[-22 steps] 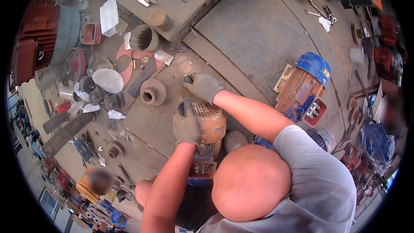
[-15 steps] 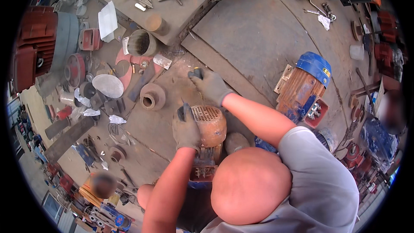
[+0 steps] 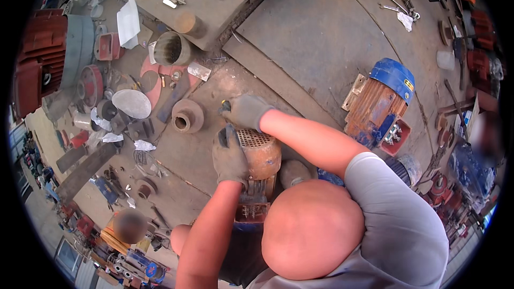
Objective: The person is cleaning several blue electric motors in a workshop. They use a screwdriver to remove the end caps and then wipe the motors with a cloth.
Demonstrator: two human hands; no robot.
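Note:
A small electric motor with a rusty orange fan cover [image 3: 263,160] stands between my arms, its round grille [image 3: 257,138] facing up. My gloved left hand [image 3: 230,158] is closed around the cover's left side. Just above the grille's far edge, my gloved right hand [image 3: 247,111] is closed on a screwdriver [image 3: 224,103]. Only the yellow end of its handle shows; the shaft is hidden now. The motor's open terminal box [image 3: 252,212] faces me, partly covered by my head.
A rusty motor with a blue cover [image 3: 393,77] lies at right. A flanged metal hub [image 3: 187,116] sits left of my hands. Beyond it are a metal cylinder [image 3: 172,48] and a pale oval plate [image 3: 131,104]. A large red motor [image 3: 40,64] stands far left.
My right hand has moved left and nearer to me, and the screwdriver's yellow end has come lower and further left. My left hand stays on the motor with its fingers slightly shifted.

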